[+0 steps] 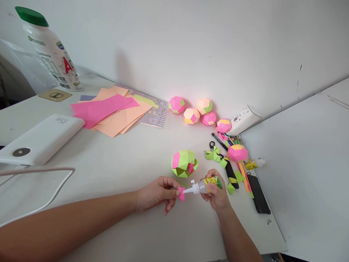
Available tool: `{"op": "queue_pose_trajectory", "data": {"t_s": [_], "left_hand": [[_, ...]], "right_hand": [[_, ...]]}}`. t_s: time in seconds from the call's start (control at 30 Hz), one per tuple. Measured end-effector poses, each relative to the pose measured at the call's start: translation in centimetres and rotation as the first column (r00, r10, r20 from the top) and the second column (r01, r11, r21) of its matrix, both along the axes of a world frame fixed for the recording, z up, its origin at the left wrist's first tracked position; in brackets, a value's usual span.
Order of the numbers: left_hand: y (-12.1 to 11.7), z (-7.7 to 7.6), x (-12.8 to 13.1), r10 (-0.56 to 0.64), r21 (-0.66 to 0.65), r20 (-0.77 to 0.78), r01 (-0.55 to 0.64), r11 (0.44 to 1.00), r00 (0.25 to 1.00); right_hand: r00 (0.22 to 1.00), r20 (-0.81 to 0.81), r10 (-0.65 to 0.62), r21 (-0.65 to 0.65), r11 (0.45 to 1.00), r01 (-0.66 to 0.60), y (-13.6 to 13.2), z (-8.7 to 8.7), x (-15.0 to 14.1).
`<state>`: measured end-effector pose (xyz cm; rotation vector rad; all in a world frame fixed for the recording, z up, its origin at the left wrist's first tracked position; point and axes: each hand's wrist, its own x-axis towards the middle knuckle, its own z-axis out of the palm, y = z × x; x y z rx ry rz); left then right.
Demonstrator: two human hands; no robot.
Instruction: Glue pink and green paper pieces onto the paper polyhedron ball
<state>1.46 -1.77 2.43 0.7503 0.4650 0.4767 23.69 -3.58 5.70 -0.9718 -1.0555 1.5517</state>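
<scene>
Between the thumb and fingers of my left hand is a small folded pink paper piece. My right hand is wrapped round a glue bottle with a yellow and green label. The bottle lies nearly level, its white nozzle pointing left and its tip at the pink piece; whether glue is coming out is too small to tell. Just beyond both hands sits a green and pink paper ball with an opening in its front, where some pink paper shows inside.
Finished-looking paper balls line the wall. On the right lie small green folded pieces, a black phone, a second glue bottle and a white tube. Paper sheets, a power bank and a tall bottle occupy the left.
</scene>
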Motion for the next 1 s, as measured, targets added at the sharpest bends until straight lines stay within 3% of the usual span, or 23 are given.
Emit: {"op": "queue_pose_trajectory", "data": {"t_s": [0.8, 1.0], "left_hand": [[-0.06, 0.19, -0.07, -0.008, 0.023, -0.004, 0.009, 1.0, 1.0], [-0.07, 0.18, -0.06, -0.01, 0.017, 0.0, 0.01, 1.0, 1.0]], "right_hand": [[0.997, 0.07, -0.018, -0.026, 0.999, 0.02, -0.07, 0.47, -0.18], [0.993, 0.093, -0.071, -0.018, 0.997, 0.073, -0.09, 0.4, -0.08]]}}
